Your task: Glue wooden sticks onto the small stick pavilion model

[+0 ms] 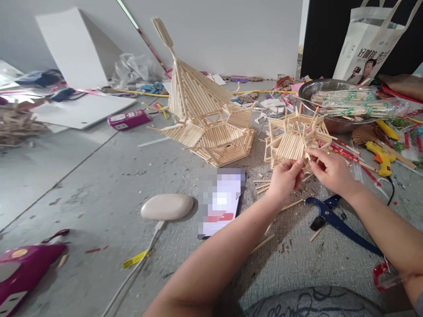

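Observation:
Pale wooden sticks form a small model (291, 145) with a slatted panel and short posts poking up. At its near edge, my left hand (289, 174) is closed in a pinch. My right hand (325, 169) pinches beside it, with the fingertips close together at the same corner; a small pale stick end shows there, partly hidden. To the left stands a larger wooden-stick model (224, 143) with a tall slatted roof (194, 92). Blue cutting pliers (337, 220) lie below my right forearm, among loose sticks (262, 187).
A phone (221, 200) and a white oval device (167, 207) with a cable lie to the left. At right are a yellow glue gun (381, 156) and a metal bowl (306, 92) holding packaged sticks. Purple power strips (128, 119) and scraps litter the floor.

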The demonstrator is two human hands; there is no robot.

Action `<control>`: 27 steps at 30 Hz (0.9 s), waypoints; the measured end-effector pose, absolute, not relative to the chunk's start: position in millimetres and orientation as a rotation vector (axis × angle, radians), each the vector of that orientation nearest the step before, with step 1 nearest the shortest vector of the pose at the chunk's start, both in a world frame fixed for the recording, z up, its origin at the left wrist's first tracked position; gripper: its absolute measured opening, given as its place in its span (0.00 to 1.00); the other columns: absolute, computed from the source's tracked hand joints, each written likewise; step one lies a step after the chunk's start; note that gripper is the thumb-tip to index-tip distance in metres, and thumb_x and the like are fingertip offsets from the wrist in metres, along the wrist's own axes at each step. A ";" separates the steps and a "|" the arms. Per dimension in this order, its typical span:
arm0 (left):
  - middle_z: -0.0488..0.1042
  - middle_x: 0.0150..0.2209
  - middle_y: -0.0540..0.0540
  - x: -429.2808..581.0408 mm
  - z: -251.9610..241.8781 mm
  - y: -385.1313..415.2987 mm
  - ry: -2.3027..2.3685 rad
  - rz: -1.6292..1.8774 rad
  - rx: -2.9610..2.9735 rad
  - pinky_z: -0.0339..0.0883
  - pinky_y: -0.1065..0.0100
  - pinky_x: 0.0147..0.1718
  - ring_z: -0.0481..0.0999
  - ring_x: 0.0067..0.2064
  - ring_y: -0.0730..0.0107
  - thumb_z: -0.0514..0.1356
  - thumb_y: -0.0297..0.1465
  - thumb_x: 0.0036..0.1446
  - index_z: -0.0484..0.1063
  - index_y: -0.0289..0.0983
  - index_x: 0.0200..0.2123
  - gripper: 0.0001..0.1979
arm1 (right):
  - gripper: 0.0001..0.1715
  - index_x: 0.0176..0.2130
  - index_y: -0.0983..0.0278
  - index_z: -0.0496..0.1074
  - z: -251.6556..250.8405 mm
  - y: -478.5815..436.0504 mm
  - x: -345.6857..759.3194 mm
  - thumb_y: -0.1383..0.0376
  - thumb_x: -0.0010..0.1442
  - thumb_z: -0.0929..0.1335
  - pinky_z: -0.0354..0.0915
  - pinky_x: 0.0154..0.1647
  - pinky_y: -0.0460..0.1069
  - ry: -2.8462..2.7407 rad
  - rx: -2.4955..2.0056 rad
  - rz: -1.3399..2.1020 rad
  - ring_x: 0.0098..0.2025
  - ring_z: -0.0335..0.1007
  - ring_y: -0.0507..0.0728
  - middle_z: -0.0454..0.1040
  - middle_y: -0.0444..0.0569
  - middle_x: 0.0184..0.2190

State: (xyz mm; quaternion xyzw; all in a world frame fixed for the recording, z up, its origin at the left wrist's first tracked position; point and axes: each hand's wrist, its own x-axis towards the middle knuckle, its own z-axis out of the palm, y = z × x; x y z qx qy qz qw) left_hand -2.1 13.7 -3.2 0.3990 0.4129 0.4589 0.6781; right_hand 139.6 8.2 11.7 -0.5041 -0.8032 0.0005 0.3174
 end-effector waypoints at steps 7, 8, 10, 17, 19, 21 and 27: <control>0.62 0.14 0.57 -4.0 -1.4 16.0 0.886 0.989 0.855 0.44 0.78 0.10 0.56 0.12 0.85 0.62 0.42 0.46 0.61 0.35 0.21 0.18 | 0.22 0.54 0.61 0.64 15.0 7.1 135.6 0.64 0.61 0.58 0.59 0.26 0.48 -2.320 -1.468 -0.407 0.33 0.69 0.55 0.73 0.52 0.42; 0.62 0.14 0.57 -4.8 -1.2 16.1 0.882 0.986 0.844 0.44 0.78 0.10 0.57 0.12 0.85 0.63 0.41 0.45 0.61 0.35 0.21 0.17 | 0.22 0.54 0.61 0.64 15.4 6.9 135.0 0.64 0.61 0.57 0.58 0.25 0.48 -2.331 -1.481 -0.444 0.32 0.69 0.55 0.74 0.52 0.41; 0.62 0.15 0.57 -6.7 -1.2 16.1 0.876 0.975 0.821 0.45 0.78 0.10 0.57 0.12 0.86 0.64 0.40 0.44 0.61 0.35 0.21 0.17 | 0.22 0.54 0.62 0.64 15.5 6.5 134.0 0.64 0.62 0.57 0.56 0.25 0.48 -2.336 -1.496 -0.498 0.31 0.68 0.54 0.74 0.52 0.40; 0.64 0.16 0.58 -9.9 -4.5 16.0 0.816 0.968 0.800 0.46 0.78 0.10 0.58 0.12 0.85 0.65 0.36 0.42 0.63 0.36 0.24 0.14 | 0.22 0.53 0.62 0.64 13.7 6.7 133.8 0.64 0.61 0.57 0.54 0.24 0.48 -2.335 -1.483 -0.550 0.31 0.68 0.55 0.74 0.52 0.38; 0.64 0.16 0.57 -9.2 -4.9 16.2 0.815 0.980 0.806 0.46 0.78 0.10 0.58 0.12 0.85 0.65 0.36 0.41 0.63 0.35 0.24 0.14 | 0.22 0.54 0.62 0.64 13.5 7.0 133.9 0.64 0.61 0.57 0.53 0.24 0.48 -2.334 -1.477 -0.553 0.31 0.67 0.55 0.74 0.52 0.38; 0.64 0.16 0.57 -8.7 -4.9 16.3 0.828 0.989 0.817 0.47 0.78 0.10 0.58 0.12 0.85 0.65 0.37 0.41 0.63 0.35 0.23 0.15 | 0.22 0.54 0.62 0.64 13.6 7.1 133.9 0.64 0.61 0.58 0.53 0.24 0.48 -2.332 -1.479 -0.550 0.31 0.68 0.55 0.74 0.52 0.38; 0.64 0.16 0.57 -9.5 -5.3 16.4 0.823 0.993 0.834 0.47 0.77 0.11 0.58 0.13 0.85 0.65 0.40 0.43 0.63 0.35 0.23 0.16 | 0.21 0.53 0.62 0.64 13.4 6.9 133.2 0.64 0.62 0.57 0.53 0.24 0.48 -2.322 -1.487 -0.533 0.30 0.68 0.54 0.74 0.52 0.37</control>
